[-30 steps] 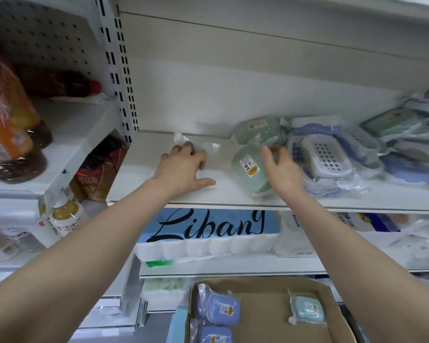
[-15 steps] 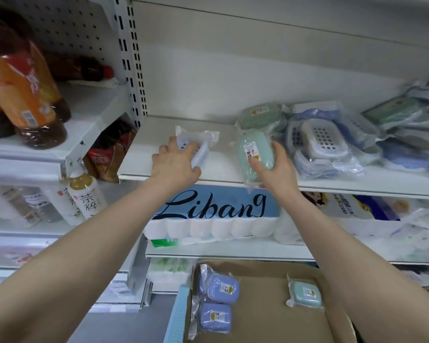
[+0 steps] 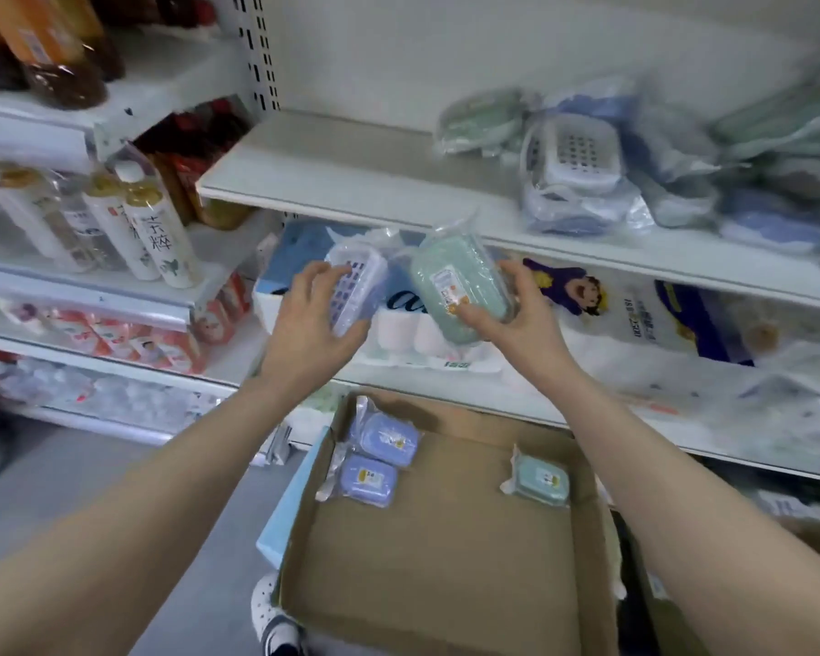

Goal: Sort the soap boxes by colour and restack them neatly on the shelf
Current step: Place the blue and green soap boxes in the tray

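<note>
While both arms reach out below the shelf (image 3: 351,182), the left grip (image 3: 304,333) curls round a white box (image 3: 358,277) in clear wrap. The right grip (image 3: 517,324) holds a green box (image 3: 455,286), label up, thumb on its near end. Both boxes hang side by side in the air, before the shelf edge and above a cardboard tray (image 3: 422,584). In the tray lie two blue boxes (image 3: 389,437), touching, at the left, and a second green box (image 3: 540,480) at the right. A heap (image 3: 574,168) of wrapped boxes lies on the shelf's right part.
</note>
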The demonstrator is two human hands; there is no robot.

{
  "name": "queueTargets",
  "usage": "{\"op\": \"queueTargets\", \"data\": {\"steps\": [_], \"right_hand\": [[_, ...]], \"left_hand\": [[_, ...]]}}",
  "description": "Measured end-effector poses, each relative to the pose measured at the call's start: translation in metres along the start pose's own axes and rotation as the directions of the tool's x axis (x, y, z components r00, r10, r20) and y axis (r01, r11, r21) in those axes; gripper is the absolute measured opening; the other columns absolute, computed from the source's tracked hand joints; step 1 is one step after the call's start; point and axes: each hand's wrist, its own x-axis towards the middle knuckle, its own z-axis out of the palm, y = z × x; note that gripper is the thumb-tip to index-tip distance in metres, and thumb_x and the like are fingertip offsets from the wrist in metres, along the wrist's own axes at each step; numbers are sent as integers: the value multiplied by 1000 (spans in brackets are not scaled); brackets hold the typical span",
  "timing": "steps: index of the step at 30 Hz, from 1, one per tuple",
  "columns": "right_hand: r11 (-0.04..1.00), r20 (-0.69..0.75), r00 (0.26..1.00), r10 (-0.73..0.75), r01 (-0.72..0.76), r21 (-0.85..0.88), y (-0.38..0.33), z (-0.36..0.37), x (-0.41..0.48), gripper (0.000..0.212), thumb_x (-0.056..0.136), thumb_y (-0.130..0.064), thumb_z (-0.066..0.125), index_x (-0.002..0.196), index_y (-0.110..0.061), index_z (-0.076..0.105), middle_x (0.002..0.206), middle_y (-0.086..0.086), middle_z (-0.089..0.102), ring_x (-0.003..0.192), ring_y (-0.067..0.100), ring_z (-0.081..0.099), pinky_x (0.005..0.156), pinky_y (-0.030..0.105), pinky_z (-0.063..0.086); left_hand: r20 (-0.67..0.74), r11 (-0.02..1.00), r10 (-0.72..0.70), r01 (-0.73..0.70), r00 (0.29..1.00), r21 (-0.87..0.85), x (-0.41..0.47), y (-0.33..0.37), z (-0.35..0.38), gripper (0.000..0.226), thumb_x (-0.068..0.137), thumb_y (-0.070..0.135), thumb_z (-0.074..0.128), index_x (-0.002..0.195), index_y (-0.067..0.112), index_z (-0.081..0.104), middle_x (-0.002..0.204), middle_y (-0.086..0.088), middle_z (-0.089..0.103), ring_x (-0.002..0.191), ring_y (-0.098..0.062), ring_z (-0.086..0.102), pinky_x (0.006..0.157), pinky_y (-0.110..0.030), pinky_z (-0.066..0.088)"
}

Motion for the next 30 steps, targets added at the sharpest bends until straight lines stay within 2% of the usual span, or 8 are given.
{"op": "queueTargets", "data": {"steps": [3,6,12,15,20,24,27,30], "right_hand": [[982,0,987,158,-157,102,49,-24,-30,52,78,-27,81,120,-33,50,110,-10,60,93,8,65,73,34,60],[925,3,933,360,-357,130,100,-43,-59,54,79,-29,80,123,-26,50,111,-3,60,89,14,68,70,36,61],[787,13,802,598,-583,-201,236,-84,-121,63,55,-62,85,107,-42,56,109,-10,64,87,15,70,67,43,61],[683,43,710,703,-656,-323,286,-88,-152,65,68,-40,86,122,-24,55,113,-1,62,97,20,65,80,43,57],[565,75,606,792,-680,-466,378,-73,-177,66,64,-52,79,122,-34,53,120,5,51,96,19,58,91,38,52],[501,94,557,825,-645,-577,423,-57,-160,65,83,-32,74,140,-25,46,122,8,39,99,22,48,97,35,42],[503,117,560,820,-608,-614,451,-53,-146,67,84,-27,73,144,-26,43,133,14,37,117,30,48,103,34,37],[476,99,575,812,-554,-683,474,-55,-136,62,87,-25,67,144,-28,44,137,16,37,119,35,50,105,37,39]], "left_hand": [[146,995,-98,98,984,10,-52,7,41,67,77,52,49,134,17,49,131,-9,49,120,-25,47,100,-42,41],[326,958,-261,286,909,-30,-95,18,75,77,69,61,44,135,21,48,134,-5,47,122,-21,47,99,-25,34],[583,881,-363,471,727,-38,-147,18,134,87,63,71,44,136,23,48,130,4,51,121,-14,46,102,-29,34],[672,813,-418,582,612,-24,-164,9,163,82,63,71,50,134,30,48,126,9,52,114,-12,51,93,-27,38],[755,734,-455,679,472,17,-189,-16,220,31,87,45,64,111,48,45,107,19,56,102,-11,53,76,-13,36],[775,689,-475,724,417,33,-208,-35,253,44,79,58,60,118,46,46,113,17,59,106,-10,56,89,-29,40],[811,693,-449,719,374,52,-220,-46,270,65,70,71,55,129,45,50,118,21,61,110,-6,57,96,-32,43],[821,672,-454,738,345,61,-226,-52,280,67,72,69,57,134,44,48,121,18,61,112,-7,57,98,-32,43]]}}
